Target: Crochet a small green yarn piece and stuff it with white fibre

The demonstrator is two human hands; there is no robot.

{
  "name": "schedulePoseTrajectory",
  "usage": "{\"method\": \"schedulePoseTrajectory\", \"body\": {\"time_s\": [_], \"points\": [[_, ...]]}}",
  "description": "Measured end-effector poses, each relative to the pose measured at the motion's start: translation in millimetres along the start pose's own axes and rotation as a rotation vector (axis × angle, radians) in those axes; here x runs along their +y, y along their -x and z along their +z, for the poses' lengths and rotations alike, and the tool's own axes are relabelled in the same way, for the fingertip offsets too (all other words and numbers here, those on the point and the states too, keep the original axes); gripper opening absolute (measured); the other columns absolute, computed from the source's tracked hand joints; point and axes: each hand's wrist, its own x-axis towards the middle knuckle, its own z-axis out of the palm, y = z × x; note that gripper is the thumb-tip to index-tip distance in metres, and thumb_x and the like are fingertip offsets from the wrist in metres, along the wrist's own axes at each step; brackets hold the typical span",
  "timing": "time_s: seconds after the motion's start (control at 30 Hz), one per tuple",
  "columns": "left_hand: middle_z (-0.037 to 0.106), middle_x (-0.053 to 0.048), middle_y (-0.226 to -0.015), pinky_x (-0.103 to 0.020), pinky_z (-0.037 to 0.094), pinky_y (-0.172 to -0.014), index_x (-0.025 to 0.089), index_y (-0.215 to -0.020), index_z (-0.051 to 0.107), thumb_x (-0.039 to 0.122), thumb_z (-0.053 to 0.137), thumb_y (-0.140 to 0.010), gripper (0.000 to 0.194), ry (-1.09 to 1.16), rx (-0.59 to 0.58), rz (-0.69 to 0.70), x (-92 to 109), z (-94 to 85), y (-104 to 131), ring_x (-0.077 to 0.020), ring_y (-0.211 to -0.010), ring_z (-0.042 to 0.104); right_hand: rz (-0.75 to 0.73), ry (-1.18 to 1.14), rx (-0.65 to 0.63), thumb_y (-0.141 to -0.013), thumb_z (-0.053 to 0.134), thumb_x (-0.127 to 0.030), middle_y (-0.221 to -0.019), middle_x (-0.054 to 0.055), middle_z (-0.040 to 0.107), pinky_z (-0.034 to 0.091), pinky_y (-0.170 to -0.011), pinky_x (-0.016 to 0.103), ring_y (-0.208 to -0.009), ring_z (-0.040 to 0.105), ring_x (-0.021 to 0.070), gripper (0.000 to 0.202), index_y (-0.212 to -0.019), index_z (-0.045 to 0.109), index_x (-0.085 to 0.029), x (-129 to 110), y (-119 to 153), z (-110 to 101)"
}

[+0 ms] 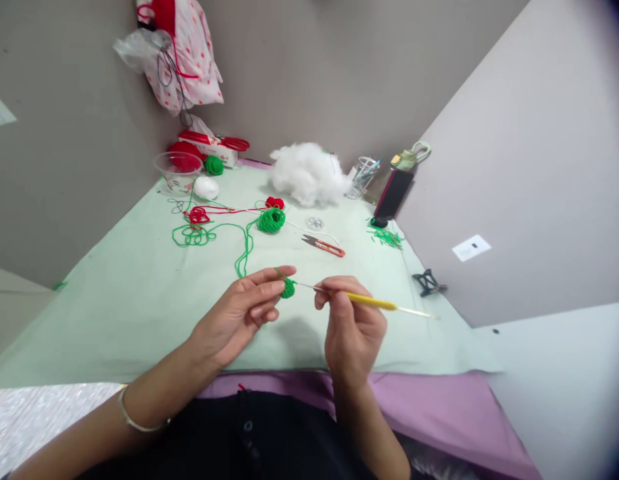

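Near the table's front, my left hand (244,310) pinches a small green crocheted piece (288,289) between thumb and fingers. Green yarn runs over its index finger. My right hand (353,327) is closed round a crochet hook (372,301) with a yellow handle. The hook's thin metal tip points left and reaches the right edge of the green piece. Farther back on the table lies a green yarn ball (272,221), with loose green strands (193,235) to its left. Orange-handled thread snips (324,246) lie to the right of the ball.
White stuffing (309,175) sits at the back, beside a clear cup of tools (363,177). At right are a propped phone (394,194), green yarn scraps (386,237) and a black stand (429,283). A plastic tub (178,181) and white ball (206,188) stand back left.
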Motion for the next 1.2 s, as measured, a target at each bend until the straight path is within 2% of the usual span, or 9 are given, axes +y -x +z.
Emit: {"method": "schedulePoseTrajectory", "body": {"time_s": [0.17, 0.3, 0.47, 0.67, 0.87, 0.93, 1.03, 1.13, 1.2], "points": [[0.059, 0.004, -0.081, -0.020, 0.053, -0.068, 0.030, -0.116, 0.080, 0.029, 0.083, -0.083, 0.034, -0.212, -0.058, 0.117, -5.0, -0.7, 2.8, -0.0031, -0.057, 0.041, 0.149, -0.081, -0.086, -0.099, 0.062, -0.021, -0.092, 0.003, 0.072, 0.053, -0.074, 0.029, -0.081, 0.064, 0.0135, 0.016, -0.099, 0.078, -0.025, -1.3, -2.2, 2.3], [0.060, 0.002, -0.087, -0.020, 0.048, -0.075, 0.031, -0.117, 0.079, 0.030, 0.081, -0.084, 0.033, -0.324, -0.032, 0.153, -6.0, -3.0, 4.3, -0.0081, -0.076, 0.054, 0.268, -0.212, -0.049, -0.100, 0.061, -0.026, -0.090, 0.001, 0.072, 0.053, -0.071, 0.026, -0.075, 0.064, 0.0113, 0.016, -0.098, 0.077, -0.026, 2.7, -0.5, 0.3], [0.061, 0.001, -0.092, -0.020, 0.045, -0.079, 0.032, -0.112, 0.080, 0.030, 0.081, -0.084, 0.029, -0.348, 0.002, 0.220, -4.9, -4.8, 4.2, -0.0113, -0.089, 0.055, 0.307, -0.281, -0.062, -0.102, 0.058, -0.031, -0.088, 0.002, 0.073, 0.055, -0.068, 0.027, -0.071, 0.065, 0.0121, 0.019, -0.095, 0.074, -0.023, 1.9, -3.2, -1.6], [0.059, 0.002, -0.089, -0.022, 0.043, -0.077, 0.033, -0.116, 0.078, 0.027, 0.077, -0.088, 0.029, -0.574, 0.040, 0.359, -4.5, -7.1, 6.4, -0.0102, -0.080, 0.051, 0.057, 0.075, -0.140, -0.103, 0.050, -0.018, -0.094, 0.002, 0.074, 0.057, -0.073, 0.029, -0.077, 0.067, 0.0128, 0.021, -0.105, 0.071, -0.024, -9.9, -1.2, -5.5], [0.059, 0.001, -0.090, -0.024, 0.045, -0.081, 0.026, -0.117, 0.077, 0.019, 0.073, -0.087, 0.031, -0.748, 0.124, 0.520, -8.5, -2.4, 9.4, -0.0102, -0.075, 0.051, -0.453, 0.456, -0.242, -0.098, 0.052, -0.007, -0.100, 0.010, 0.075, 0.060, -0.078, 0.034, -0.093, 0.070, 0.0194, 0.026, -0.118, 0.065, -0.018, -1.3, 6.9, -2.2], [0.060, 0.001, -0.090, -0.024, 0.045, -0.081, 0.026, -0.122, 0.076, 0.021, 0.076, -0.086, 0.036, -0.667, 0.126, 0.474, -10.9, -1.2, 9.8, -0.0100, -0.077, 0.052, -0.538, 0.541, -0.200, -0.096, 0.056, -0.007, -0.102, 0.011, 0.074, 0.060, -0.076, 0.034, -0.092, 0.069, 0.0195, 0.029, -0.121, 0.066, -0.018, 6.0, 11.3, 1.4], [0.057, 0.003, -0.080, -0.021, 0.044, -0.068, 0.025, -0.129, 0.072, 0.030, 0.080, -0.085, 0.045, -0.351, 0.042, 0.188, -11.1, -0.8, 6.7, -0.0074, -0.067, 0.047, -0.527, 0.599, -0.090, -0.094, 0.062, -0.008, -0.104, 0.008, 0.072, 0.061, -0.075, 0.033, -0.093, 0.070, 0.0189, 0.034, -0.122, 0.070, -0.027, 11.3, 15.8, 4.3], [0.042, 0.009, -0.063, -0.019, 0.045, -0.064, 0.019, -0.121, 0.076, 0.030, 0.082, -0.083, 0.040, -0.070, -0.023, -0.038, -6.5, -1.7, 1.3, -0.0022, -0.050, 0.026, -0.318, 0.421, -0.073, -0.097, 0.059, -0.010, -0.101, 0.006, 0.071, 0.059, -0.076, 0.034, -0.091, 0.069, 0.0187, 0.031, -0.117, 0.072, -0.029, 6.7, 13.2, 2.1], [0.040, 0.010, -0.062, -0.018, 0.047, -0.065, 0.018, -0.115, 0.078, 0.026, 0.083, -0.082, 0.035, -0.026, -0.021, -0.018, -2.8, -1.7, -0.6, -0.0010, -0.049, 0.020, -0.102, 0.195, -0.045, -0.100, 0.054, -0.012, -0.093, 0.004, 0.070, 0.057, -0.072, 0.033, -0.081, 0.067, 0.0163, 0.026, -0.109, 0.073, -0.027, 1.6, 8.2, -0.4]]}}
